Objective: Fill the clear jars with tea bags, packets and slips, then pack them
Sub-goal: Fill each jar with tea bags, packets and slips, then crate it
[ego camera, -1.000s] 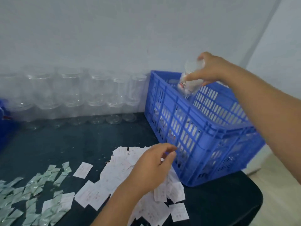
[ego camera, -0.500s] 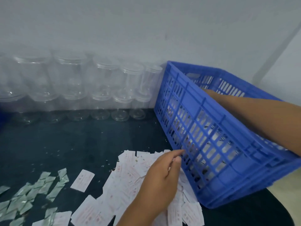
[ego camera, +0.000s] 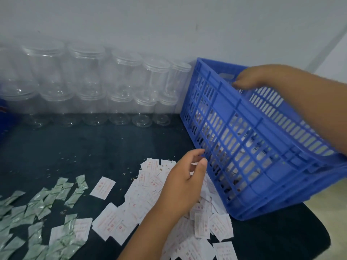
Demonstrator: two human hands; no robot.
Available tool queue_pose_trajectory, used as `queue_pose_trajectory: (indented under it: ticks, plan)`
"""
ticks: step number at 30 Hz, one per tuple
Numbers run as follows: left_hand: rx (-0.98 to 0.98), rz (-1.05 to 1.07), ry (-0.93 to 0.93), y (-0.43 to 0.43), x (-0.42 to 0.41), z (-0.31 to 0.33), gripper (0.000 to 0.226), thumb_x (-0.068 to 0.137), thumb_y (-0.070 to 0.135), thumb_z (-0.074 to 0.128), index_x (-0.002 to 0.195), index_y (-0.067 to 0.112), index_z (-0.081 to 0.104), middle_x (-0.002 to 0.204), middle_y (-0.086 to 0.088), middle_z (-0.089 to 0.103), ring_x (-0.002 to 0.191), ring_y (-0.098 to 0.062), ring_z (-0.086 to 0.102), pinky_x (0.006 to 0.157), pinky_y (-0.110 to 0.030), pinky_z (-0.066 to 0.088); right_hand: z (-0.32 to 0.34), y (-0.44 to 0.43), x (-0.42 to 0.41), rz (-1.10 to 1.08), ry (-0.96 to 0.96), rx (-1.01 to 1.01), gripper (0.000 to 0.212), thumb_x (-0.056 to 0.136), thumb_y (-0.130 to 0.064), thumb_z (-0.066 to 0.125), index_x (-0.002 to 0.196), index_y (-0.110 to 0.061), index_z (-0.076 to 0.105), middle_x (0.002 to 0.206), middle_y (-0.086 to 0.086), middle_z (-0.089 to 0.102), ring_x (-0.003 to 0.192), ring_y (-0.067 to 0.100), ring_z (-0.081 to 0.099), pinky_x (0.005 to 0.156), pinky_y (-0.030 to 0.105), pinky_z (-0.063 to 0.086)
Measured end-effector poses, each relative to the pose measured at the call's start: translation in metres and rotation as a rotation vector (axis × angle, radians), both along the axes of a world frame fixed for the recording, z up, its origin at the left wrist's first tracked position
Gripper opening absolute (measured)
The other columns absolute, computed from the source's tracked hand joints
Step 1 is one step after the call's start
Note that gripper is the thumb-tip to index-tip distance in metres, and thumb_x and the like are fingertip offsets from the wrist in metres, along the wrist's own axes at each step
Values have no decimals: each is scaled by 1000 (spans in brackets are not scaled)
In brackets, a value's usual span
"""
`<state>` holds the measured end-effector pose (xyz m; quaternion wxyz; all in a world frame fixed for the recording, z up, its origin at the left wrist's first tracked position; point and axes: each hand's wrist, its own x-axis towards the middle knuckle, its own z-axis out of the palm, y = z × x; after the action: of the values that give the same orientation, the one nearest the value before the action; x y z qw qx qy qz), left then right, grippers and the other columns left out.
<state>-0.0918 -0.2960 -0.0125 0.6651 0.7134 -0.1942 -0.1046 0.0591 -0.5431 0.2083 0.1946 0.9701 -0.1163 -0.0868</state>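
Two stacked rows of empty clear jars stand along the back wall. White printed slips lie heaped on the dark table, with greenish packets scattered to their left. My left hand hovers over the slips beside the blue crate, fingers loosely bent, thumb and forefinger apart, holding nothing. My right hand is at the crate's top rim with its fingers bent downward and no jar in it. Filled jars show dimly through the crate's slots.
The crate sits at the table's right end, tilted over the rounded table edge. A grey wall rises just behind the jars. Small crumbs dot the dark cloth between jars and slips. A blue object shows at the far left.
My right hand carried a filled jar over the crate, reached down inside, and has come back up to the rim without it. My left hand stayed over the slips.
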Motion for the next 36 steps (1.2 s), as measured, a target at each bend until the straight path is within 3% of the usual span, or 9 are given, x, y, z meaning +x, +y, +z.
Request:
queue_pose_trajectory:
  ticks: [4,9,12,16,20,23,26,31,36]
  plan:
    - [-35,35,-4,5,0,5,31,107,52,50,137,48,57,127,31,64,116,9,60,96,-22,53,55,45,-49,129,-355,230,55,108,-57,53,136,-13,70,141,19,67,127,38,61,105,44,45]
    - [-42,84,-69,16,-3,19,23,107,44,55,128,40,63,117,29,68,110,10,63,82,-3,47,46,108,-133,395,-574,499,28,99,-60,65,102,-34,74,91,-13,73,90,18,70,83,35,48]
    - [-81,180,-119,30,-7,34,15,105,39,60,118,39,67,106,28,71,99,5,68,78,-6,49,4,152,-172,474,-725,905,32,100,-55,65,87,-27,73,77,-4,73,72,17,70,72,36,57]
    - [-127,328,-155,63,-10,49,9,103,38,62,104,38,71,98,18,76,91,-3,73,78,-24,58,-90,210,-186,363,-851,1419,49,103,-41,63,72,-4,53,65,14,53,59,23,50,59,39,45]
    - [176,424,-194,118,-9,32,11,102,37,61,97,44,67,93,26,72,85,5,69,72,-22,56,-185,248,-178,188,-708,1580,50,108,-27,63,61,-24,47,58,-7,48,56,3,45,56,18,40]
    - [419,491,-202,168,-9,1,12,102,42,60,92,45,65,90,33,69,82,8,66,66,-16,50,-219,255,-147,90,-579,1516,40,105,-36,66,69,-22,56,68,-3,61,62,4,56,64,23,47]
    - [517,622,-171,196,-3,-22,17,102,44,61,85,43,65,85,36,66,78,9,63,59,-17,46,-212,250,-92,-16,-660,1528,15,99,-42,73,98,-28,67,94,-15,71,83,-4,66,73,23,48]
    - [525,669,-169,198,16,-28,21,100,47,61,80,41,64,78,32,65,72,4,62,56,-20,46,-159,231,5,-78,-873,1422,74,94,-41,81,154,-16,45,153,1,50,134,17,55,105,31,45]
    - [551,698,-168,202,21,-32,24,99,48,60,78,38,63,80,32,64,74,2,62,54,-17,43,-122,216,68,-122,-997,1257,105,85,-46,88,164,-7,29,163,14,44,150,32,45,122,44,40]
